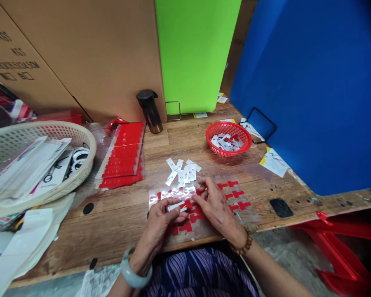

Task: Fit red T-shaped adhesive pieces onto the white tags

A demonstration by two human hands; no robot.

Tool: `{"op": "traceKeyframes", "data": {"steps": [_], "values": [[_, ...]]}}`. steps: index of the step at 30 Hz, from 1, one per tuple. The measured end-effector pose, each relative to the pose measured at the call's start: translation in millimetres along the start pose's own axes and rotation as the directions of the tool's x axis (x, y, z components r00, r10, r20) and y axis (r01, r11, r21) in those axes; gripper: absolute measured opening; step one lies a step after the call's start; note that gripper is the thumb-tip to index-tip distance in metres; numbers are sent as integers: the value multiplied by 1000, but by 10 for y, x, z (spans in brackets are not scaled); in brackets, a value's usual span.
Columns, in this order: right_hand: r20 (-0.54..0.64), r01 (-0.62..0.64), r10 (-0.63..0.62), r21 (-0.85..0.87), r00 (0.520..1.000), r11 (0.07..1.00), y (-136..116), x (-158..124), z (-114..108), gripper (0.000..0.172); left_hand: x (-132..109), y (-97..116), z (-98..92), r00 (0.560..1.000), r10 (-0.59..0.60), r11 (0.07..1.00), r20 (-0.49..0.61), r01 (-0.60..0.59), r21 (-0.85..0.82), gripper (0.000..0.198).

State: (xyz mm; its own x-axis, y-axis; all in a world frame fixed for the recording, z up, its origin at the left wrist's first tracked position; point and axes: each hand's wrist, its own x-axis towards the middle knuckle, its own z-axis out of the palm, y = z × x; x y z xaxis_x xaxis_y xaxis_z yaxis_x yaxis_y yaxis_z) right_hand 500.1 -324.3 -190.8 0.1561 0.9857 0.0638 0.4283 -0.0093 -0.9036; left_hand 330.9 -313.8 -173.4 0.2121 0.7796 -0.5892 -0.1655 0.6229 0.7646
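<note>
My left hand (pixel 165 212) holds small white cards (pixel 175 206) between thumb and fingers, with a red piece at their right end. Just to the right, my right hand (pixel 208 198) has its fingers bent over a clear sheet with red T-shaped pieces (pixel 235 194); whether anything is pinched in the fingertips is too small to tell. The sheet lies at the table's front edge, partly under both hands. Beyond it, a loose pile of white cards (pixel 190 172) rests on the wood. Similar cards fill a red basket (pixel 246 142) farther back on the right.
Stacked red sheets (pixel 123 150) lie left of centre, near a dark flask (pixel 151 113). A cream basket (pixel 91 159) with printed cards stands far left. Green (pixel 196 53) and blue (pixel 303 95) panels and cardboard (pixel 111 53) rise behind. A red stool (pixel 340 251) is at lower right.
</note>
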Motion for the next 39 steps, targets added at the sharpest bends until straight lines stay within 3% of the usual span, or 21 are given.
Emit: {"op": "traceKeyframes", "data": {"steps": [3, 8, 21, 24, 26, 29, 31, 33, 35, 37, 39], "values": [[90, -53, 48, 53, 995, 997, -4, 49, -66, 10, 1, 6, 3, 1000, -8, 1000, -3, 9, 10, 39], [364, -152, 88, 152, 927, 977, -111, 32, -62, 23, -9, 11, 37, 999, 8, 999, 43, -10, 32, 40], [529, -419, 178, 380, 830, 825, -74, 10, -48, 24, -8, 33, 105, 996, 9, 999, 89, -12, 36, 40], [496, -446, 195, 460, 846, 767, 18, 41, -79, 24, 12, 8, 132, 997, 28, 1000, 76, -27, -12, 45], [402, -445, 235, 584, 885, 679, 61, 125, -157, 25, 32, -12, 130, 996, 59, 996, 64, -55, -63, 50], [156, -291, 294, 812, 943, 505, 72, 335, -351, 25, 62, -48, 102, 996, 77, 993, 54, -72, -96, 50], [7, -150, 308, 884, 951, 443, 57, 492, -476, 24, 78, -79, 82, 996, 72, 993, 45, -68, -96, 47], [-42, -110, 301, 876, 953, 470, 44, 621, -538, 25, 91, -111, 67, 997, 65, 993, 35, -61, -100, 47], [-19, -155, 269, 777, 963, 610, 49, 697, -508, 29, 105, -139, 58, 998, 57, 993, 28, -54, -106, 49], [21, -177, 196, 534, 980, 827, 72, 715, -397, 29, 122, -162, 50, 998, 49, 993, 30, -46, -106, 51], [48, -77, 70, 163, 996, 984, 99, 687, -249, 22, 140, -182, 44, 998, 50, 993, 31, -46, -104, 51]]}}
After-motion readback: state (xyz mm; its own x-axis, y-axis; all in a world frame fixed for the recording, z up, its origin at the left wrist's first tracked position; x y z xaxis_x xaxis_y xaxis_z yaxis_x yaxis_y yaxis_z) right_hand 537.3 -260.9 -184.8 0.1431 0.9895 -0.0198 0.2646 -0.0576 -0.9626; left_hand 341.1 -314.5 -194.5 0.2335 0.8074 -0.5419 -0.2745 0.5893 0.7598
